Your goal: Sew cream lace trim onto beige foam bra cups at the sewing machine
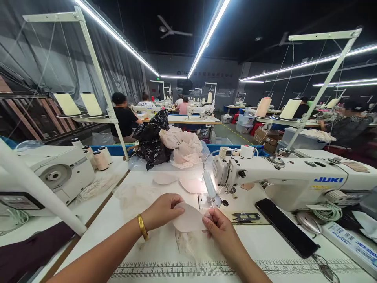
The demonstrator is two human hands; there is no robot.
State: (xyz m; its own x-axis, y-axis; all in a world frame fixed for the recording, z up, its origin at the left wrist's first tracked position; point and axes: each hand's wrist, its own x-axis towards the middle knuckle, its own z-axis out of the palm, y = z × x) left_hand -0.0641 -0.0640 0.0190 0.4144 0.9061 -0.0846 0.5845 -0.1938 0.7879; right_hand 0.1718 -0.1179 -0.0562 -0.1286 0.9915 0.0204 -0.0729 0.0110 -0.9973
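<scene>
A pale pink bra cup (pixel 190 219) is stretched between my two hands in front of the sewing machine's needle area. My left hand (pixel 167 210), with a gold bracelet (pixel 142 227) at its wrist, pinches the upper left edge. My right hand (pixel 219 226) pinches the right edge between thumb and fingers. Below the cup lies a piece of pale lace (pixel 190 245), partly covered by it. Two more cups, a left one (pixel 165 179) and a right one (pixel 191 185), lie flat beyond my hands, near the lit needle plate (pixel 205 200).
The white sewing machine (pixel 282 175) stands to the right. Thread snips (pixel 246 217) and a black phone (pixel 287 228) lie before it. A printed ruler (pixel 176 270) runs along the front edge. Behind are black bags (pixel 153 141) and a lace pile (pixel 188 149). Several people work farther back.
</scene>
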